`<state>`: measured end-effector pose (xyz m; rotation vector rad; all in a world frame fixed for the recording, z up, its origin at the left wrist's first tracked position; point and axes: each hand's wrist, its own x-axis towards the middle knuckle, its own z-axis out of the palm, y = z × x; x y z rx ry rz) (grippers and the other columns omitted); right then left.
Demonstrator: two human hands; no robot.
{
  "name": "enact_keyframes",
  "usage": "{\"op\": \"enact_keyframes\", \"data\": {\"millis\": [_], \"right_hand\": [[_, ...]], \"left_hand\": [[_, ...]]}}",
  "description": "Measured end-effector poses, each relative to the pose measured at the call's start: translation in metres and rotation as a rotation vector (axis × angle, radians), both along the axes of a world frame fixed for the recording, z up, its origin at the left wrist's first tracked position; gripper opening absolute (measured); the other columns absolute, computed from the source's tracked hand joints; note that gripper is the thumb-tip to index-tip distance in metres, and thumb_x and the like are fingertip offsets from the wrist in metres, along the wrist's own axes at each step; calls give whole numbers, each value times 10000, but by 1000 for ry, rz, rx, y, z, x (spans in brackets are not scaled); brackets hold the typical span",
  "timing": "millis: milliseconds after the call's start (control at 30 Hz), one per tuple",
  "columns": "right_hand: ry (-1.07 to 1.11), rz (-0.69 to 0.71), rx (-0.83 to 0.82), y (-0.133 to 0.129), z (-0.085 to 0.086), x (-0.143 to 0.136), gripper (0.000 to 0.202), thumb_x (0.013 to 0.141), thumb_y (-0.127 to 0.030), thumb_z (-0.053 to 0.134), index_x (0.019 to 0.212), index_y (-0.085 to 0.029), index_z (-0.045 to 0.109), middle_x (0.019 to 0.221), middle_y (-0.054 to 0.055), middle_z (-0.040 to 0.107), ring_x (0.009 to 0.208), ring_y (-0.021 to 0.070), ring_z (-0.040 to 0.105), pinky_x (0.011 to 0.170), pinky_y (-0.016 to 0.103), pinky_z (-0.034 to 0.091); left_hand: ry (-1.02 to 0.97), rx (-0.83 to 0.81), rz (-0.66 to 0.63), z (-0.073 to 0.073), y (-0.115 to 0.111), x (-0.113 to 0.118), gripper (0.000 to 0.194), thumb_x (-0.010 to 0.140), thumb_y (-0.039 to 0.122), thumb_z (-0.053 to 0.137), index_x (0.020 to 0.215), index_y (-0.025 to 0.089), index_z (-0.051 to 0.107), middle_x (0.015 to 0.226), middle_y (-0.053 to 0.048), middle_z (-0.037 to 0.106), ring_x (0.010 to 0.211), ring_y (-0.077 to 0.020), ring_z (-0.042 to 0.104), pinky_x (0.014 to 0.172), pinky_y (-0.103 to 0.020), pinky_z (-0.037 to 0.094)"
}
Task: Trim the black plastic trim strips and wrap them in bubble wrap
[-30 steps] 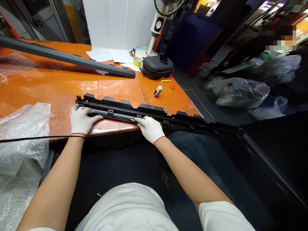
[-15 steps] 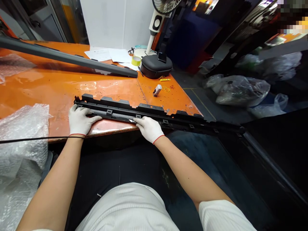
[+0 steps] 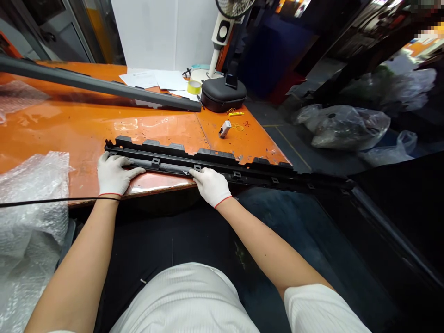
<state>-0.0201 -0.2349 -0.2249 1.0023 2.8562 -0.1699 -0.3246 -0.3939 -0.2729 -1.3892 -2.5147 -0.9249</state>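
Note:
A long black plastic trim strip (image 3: 215, 165), with tabs along its far edge and square clips inside, lies along the table's near edge. My left hand (image 3: 114, 175), in a white glove with a red cuff, grips its left end, thumb stretched along the near side. Nearer the strip's middle, my right hand (image 3: 212, 186), gloved alike, pinches a small pale pointed blade (image 3: 186, 173) against the strip's near edge. The rest of that blade is hidden by the fingers.
Another grey trim strip (image 3: 104, 87) lies farther back on the orange table (image 3: 163, 127). Bubble wrap (image 3: 38, 208) hangs at left. Behind are a black case (image 3: 222, 95), yellow tape (image 3: 194, 87), papers (image 3: 140, 78) and a fan (image 3: 222, 30). A black cord (image 3: 52, 201) crosses near my left wrist.
My right hand and the blade have slid slightly left along the strip. My left hand keeps its grip on the left end. The view has shifted a little.

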Motion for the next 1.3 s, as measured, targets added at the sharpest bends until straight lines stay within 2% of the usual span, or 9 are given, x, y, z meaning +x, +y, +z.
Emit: {"op": "enact_keyframes", "data": {"millis": [200, 500, 733, 933, 1133, 1300], "right_hand": [[-18, -4, -66, 4, 11, 1, 473, 1145, -365, 482, 1593, -387, 629, 1285, 96, 728, 1157, 251, 699, 936, 322, 527], [27, -51, -90, 5, 5, -4, 443, 1131, -364, 504, 1535, -400, 685, 1254, 74, 746, 1152, 254, 714, 945, 324, 534], [41, -103, -151, 6, 8, -6, 433, 1117, -364, 514, 1494, -403, 722, 1256, 53, 756, 1137, 260, 720, 935, 324, 544], [59, -139, -182, 8, 10, -5, 429, 1110, -337, 520, 1475, -389, 739, 1302, 45, 772, 1201, 274, 716, 1015, 349, 544], [185, -203, -171, 4, -1, -7, 387, 1106, -376, 552, 1433, -336, 755, 1346, 54, 777, 1216, 272, 724, 1045, 365, 552], [232, -191, -143, -5, -19, -25, 340, 1062, -432, 655, 1372, -378, 786, 1238, 28, 811, 1130, 255, 755, 951, 341, 572]], "left_hand": [[14, 4, -4, 0, 0, 0, 378, 738, 649, 877, 736, 278, 806, 787, -90, 742, 1092, -402, 646, 1093, -550, 497], [-5, 15, -11, 0, 0, 2, 379, 741, 638, 876, 713, 271, 784, 769, -99, 725, 1100, -416, 640, 1088, -558, 480], [11, -6, 3, 5, 1, 6, 367, 723, 609, 897, 725, 263, 777, 798, -100, 742, 1097, -407, 653, 1100, -525, 477], [27, -29, 11, 4, 1, 5, 361, 730, 605, 886, 746, 258, 787, 830, -83, 756, 1072, -377, 663, 1109, -488, 472], [17, -36, 46, 2, 0, 5, 376, 730, 620, 889, 782, 260, 795, 868, -90, 770, 1106, -375, 651, 1097, -480, 473], [10, -47, 134, 3, -3, 11, 388, 696, 619, 926, 804, 269, 801, 1006, -106, 799, 1239, -412, 613, 1093, -525, 444]]}}
